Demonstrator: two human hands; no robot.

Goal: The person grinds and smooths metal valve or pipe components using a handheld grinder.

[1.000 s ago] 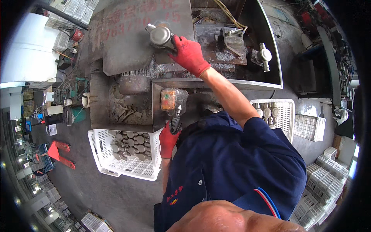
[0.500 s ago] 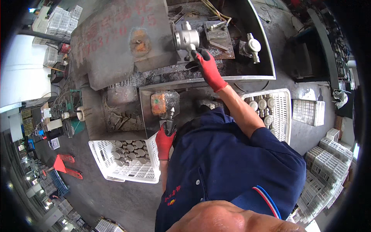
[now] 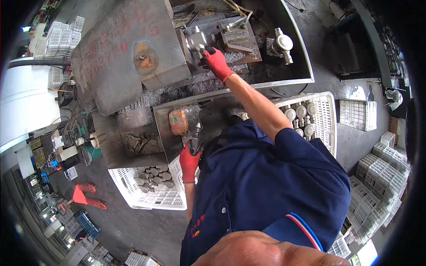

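In a red glove with dark fingers, my right hand (image 3: 216, 64) is closed on the lower stub of a silver metal valve body (image 3: 196, 40). The valve body sits beside the right edge of a large grey metal cover (image 3: 106, 57), over the chip-strewn machine bed. Low by my waist, my left hand (image 3: 190, 163), also gloved in red, wraps round a hand-held rotary tool (image 3: 195, 138) whose cone-shaped tip points up. Just right of the valve body lies a fixture plate (image 3: 238, 40) with metal bars on it. Another silver valve body (image 3: 283, 43) rests farther right.
An orange block (image 3: 179, 122) wrapped in clear plastic lies on the metal ledge. White crates of metal parts stand at the left (image 3: 166, 202) and right (image 3: 329, 115). The metal tray's raised rim (image 3: 270, 83) runs in front of the bed. A red pallet jack (image 3: 82, 195) is on the floor.
My right hand has carried the valve body away from me and down, beside the cover's edge. The left hand keeps the tool in the same place. The whole view has turned slightly.
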